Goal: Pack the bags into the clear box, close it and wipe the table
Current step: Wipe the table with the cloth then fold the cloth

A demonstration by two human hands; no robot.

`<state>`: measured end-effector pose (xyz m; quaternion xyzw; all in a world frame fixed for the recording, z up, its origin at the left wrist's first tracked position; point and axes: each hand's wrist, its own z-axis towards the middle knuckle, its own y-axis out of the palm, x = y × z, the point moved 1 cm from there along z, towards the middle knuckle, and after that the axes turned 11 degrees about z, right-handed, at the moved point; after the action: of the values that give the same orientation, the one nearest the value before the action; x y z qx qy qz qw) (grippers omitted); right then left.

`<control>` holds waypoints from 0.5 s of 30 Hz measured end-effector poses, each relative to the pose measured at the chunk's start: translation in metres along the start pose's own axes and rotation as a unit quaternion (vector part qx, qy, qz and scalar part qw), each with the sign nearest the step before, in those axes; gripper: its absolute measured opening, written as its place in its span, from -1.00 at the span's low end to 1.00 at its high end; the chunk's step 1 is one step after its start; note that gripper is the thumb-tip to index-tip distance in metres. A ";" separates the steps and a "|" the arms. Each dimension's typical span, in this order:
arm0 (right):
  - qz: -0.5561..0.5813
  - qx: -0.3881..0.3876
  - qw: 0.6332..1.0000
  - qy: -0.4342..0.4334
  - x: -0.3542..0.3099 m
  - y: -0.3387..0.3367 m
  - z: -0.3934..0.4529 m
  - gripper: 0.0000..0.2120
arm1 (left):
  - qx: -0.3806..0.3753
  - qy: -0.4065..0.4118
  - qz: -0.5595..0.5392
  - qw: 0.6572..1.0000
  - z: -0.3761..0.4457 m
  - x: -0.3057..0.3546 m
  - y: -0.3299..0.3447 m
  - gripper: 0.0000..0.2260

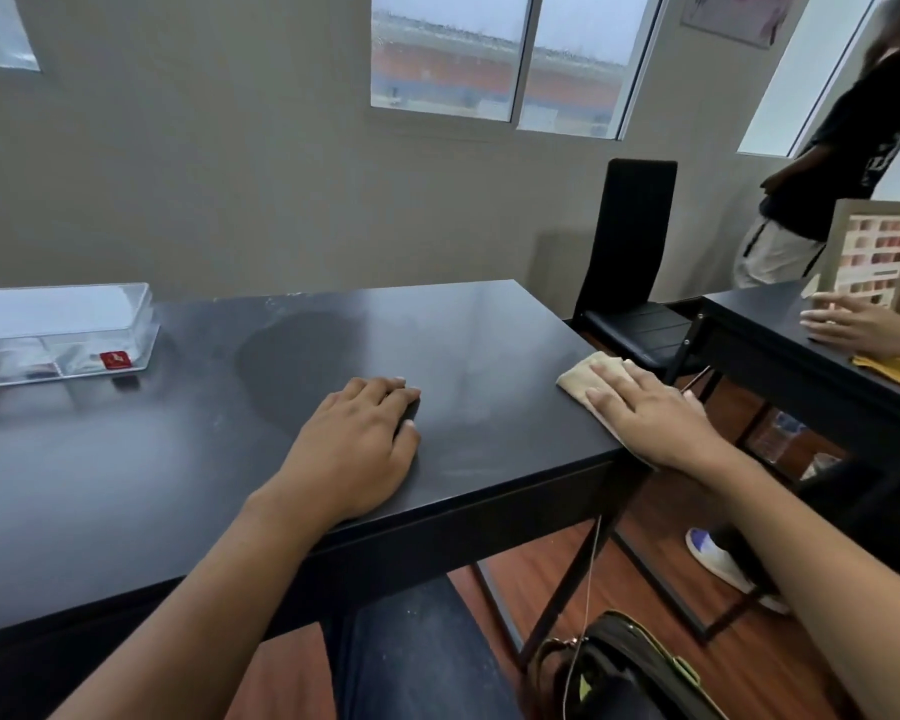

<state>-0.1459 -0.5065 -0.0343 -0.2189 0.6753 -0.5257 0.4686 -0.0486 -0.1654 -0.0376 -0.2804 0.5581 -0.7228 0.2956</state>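
No readable writing anywhere. Only label-like mark: small red tag (115, 360) w/ a pale emblem, seen through the front wall of the clear box (58, 330); too small to make out. The other person's black shirt at far right carries pale print, blurred.

Left hand (357, 449) lies palm down on the black tabletop (188, 459) near the front edge, fingers straight & close together pointing away from the body, holding nothing. Forearm crosses the front edge.

Right hand (645, 413) lies flat, fingers extended, pressing on a beige cloth (593, 379) at the tabletop's right front corner; cloth sticks out past the fingertips & along the right edge. Wrist hangs off the corner.

Clear box sits at the far left of the tabletop, lid on, well apart from both hands. Bags (27, 358) show inside as pale shapes; count unclear.

Right of the tabletop: black chair (632, 267), a second dark desk (780, 345) w/ another person's hand (853, 324) resting on it beside a framed colour chart (876, 252). Dark bag (630, 672) on the wood floor below.
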 end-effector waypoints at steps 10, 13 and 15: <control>-0.023 -0.045 0.971 -0.233 -0.103 0.042 -0.073 -0.47 | 0.004 -0.001 -0.004 1.000 -0.007 -0.009 -0.008 -0.57; -0.024 -0.064 0.967 -0.246 -0.104 0.035 -0.050 -0.45 | 0.011 -0.024 0.022 0.999 -0.023 -0.030 -0.013 -0.51; -0.038 -0.084 0.971 -0.221 -0.102 0.034 -0.019 -0.42 | 0.011 -0.050 0.023 0.998 -0.035 -0.050 -0.018 -0.48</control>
<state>-0.1081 -0.4049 -0.0240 -0.3935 0.5878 -0.4232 0.5662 -0.0432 -0.1018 -0.0316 -0.3001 0.5409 -0.7071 0.3426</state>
